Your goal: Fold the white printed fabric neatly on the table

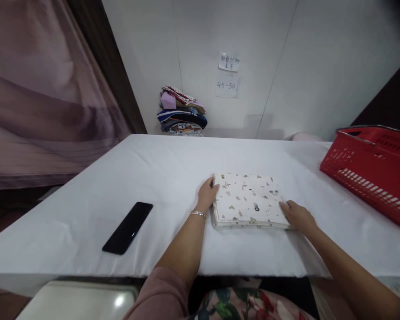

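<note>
A folded white cloth [246, 198] printed with small scattered motifs lies flat on the white-covered table, its layers showing along the near edge. My left hand [207, 194] grips the left side of it, thumb on top and the other fingers partly hidden at the edge. At the opposite side, my right hand [298, 215] holds the near right edge, thumb above and fingertips partly out of sight. A bracelet [198, 214] circles my left wrist.
Left of my arm a black phone [128, 228] lies on the tablecloth [166, 164]. At the right stands a red plastic basket [370, 164]. Beyond the far edge rises a stack of folded fabrics [182, 111], near paper notes [227, 84] on the wall. A pinkish curtain [46, 98] hangs left.
</note>
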`<state>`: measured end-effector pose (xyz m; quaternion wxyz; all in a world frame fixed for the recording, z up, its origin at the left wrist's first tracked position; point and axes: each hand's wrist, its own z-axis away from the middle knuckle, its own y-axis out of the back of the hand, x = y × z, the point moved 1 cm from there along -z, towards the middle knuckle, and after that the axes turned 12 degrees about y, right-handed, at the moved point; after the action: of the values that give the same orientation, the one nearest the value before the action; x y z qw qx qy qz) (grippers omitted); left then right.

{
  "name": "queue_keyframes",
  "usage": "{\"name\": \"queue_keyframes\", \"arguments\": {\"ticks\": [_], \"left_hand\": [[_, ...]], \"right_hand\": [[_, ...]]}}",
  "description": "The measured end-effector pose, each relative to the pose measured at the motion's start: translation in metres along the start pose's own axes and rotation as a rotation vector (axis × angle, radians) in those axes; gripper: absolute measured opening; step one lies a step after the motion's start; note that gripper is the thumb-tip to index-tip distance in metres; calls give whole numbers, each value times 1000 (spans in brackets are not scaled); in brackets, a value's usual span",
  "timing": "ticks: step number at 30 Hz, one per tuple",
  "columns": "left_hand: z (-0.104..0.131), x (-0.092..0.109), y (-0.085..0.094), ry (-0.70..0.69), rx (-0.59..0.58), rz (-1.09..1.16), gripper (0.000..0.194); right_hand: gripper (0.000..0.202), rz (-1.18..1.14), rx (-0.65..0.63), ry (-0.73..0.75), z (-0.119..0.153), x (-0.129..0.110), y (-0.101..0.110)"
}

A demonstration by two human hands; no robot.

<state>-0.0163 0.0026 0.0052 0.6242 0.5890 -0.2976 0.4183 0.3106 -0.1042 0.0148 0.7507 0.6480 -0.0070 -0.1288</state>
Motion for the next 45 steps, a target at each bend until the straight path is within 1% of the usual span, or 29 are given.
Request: {"name": "queue_keyframes", "arguments": {"ticks": [4, 7, 12, 15, 18, 21, 25, 26, 27, 28, 30, 31, 32, 33, 34, 36, 38, 39, 42, 45], "left_hand": [[5, 3, 2, 7, -4, -1, 39], [19, 4, 3, 7, -20, -29, 41], [60, -3, 6, 12, 12, -129, 43], [86, -8, 8, -14, 32, -154, 45], [104, -13, 11, -20, 46, -174, 46], [112, -16, 19, 0, 56, -193, 44], [114, -14, 29, -18, 30, -207, 36], [114, -12, 30, -31, 39, -231, 36], [114, -9, 30, -51, 57, -266, 38], [114, -5, 29, -81, 81, -308, 40], [114, 6, 24, -169, 123, -387, 44], [114, 11, 21, -222, 129, -418, 45], [114, 15, 16, -276, 122, -444, 46], [113, 19, 12, -320, 109, -468, 47], [112, 21, 8, -349, 95, -495, 48], [109, 20, 2, -332, 58, -557, 49], [104, 13, -1, -268, 19, -595, 48], [103, 8, -1, -245, 1, -596, 47], [100, -4, 3, -245, -26, -567, 47], [100, -5, 6, -237, -40, -560, 47]], "right_hand": [[56, -21, 24, -19, 5, -3, 1], [56, -27, 23, -25, 4, -5, 2], [57, -44, 12, -9, 3, -3, 3], [57, -48, 17, 10, 5, -3, 2], [54, -41, 31, 57, 12, -7, -3], [53, -43, 31, 101, 25, -9, -9], [53, -92, 14, 122, 38, -6, -12], [52, -92, 45, 128, 39, -6, -11], [52, -78, 106, 144, 40, -7, -10], [52, -52, 193, 175, 41, -10, -8], [55, 0, 379, 307, 42, -22, -6], [57, 14, 438, 398, 42, -31, -5], [58, 16, 459, 494, 42, -40, -6], [59, 9, 444, 585, 42, -50, -7], [58, 2, 397, 663, 42, -59, -10], [56, 1, 256, 747, 42, -72, -16], [57, 15, 136, 763, 42, -77, -23], [57, 20, 103, 761, 43, -76, -26], [59, 15, 85, 769, 45, -71, -29], [60, -21, 34, 751, 45, -69, -23]]}}
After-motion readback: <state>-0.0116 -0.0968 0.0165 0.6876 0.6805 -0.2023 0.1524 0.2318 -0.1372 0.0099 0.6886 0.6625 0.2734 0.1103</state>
